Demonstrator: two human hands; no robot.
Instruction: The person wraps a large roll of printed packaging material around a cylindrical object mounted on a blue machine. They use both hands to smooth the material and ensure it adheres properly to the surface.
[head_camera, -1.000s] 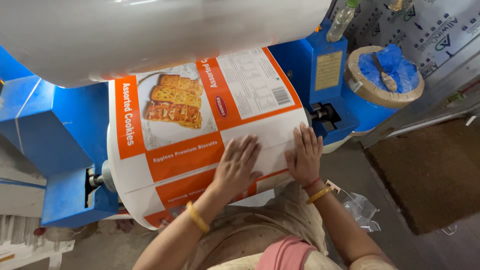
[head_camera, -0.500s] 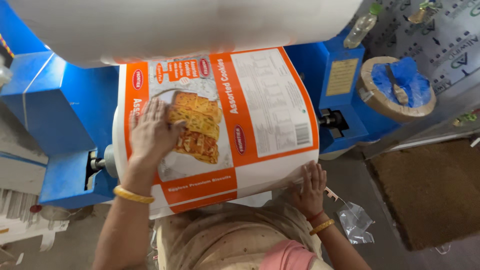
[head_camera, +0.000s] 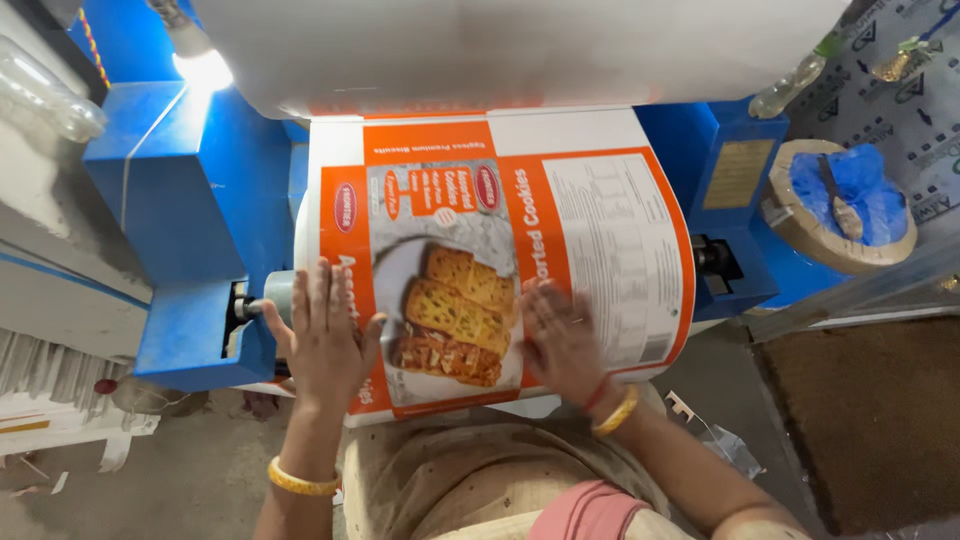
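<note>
- The big printed film roll (head_camera: 500, 260) has turned on since half a second ago: the biscuit picture, then up near my left hand, now sits low in the middle, and the white panel of fine print has swung to the right.
- The roll still lies across the blue machine (head_camera: 190, 230), between its two side housings, under the plain white roll (head_camera: 520, 50) above.
- My right hand (head_camera: 560, 340) has come up from the bottom edge and now lies flat on the print, blurred, fingers spread, gripping nothing.
- My left hand (head_camera: 322, 340) has dropped to the roll's left end, palm pressed open beside the shaft stub (head_camera: 262, 300), also holding nothing.
- So I judge I am rolling the film round by palm pressure, and the turning is still under way.
</note>
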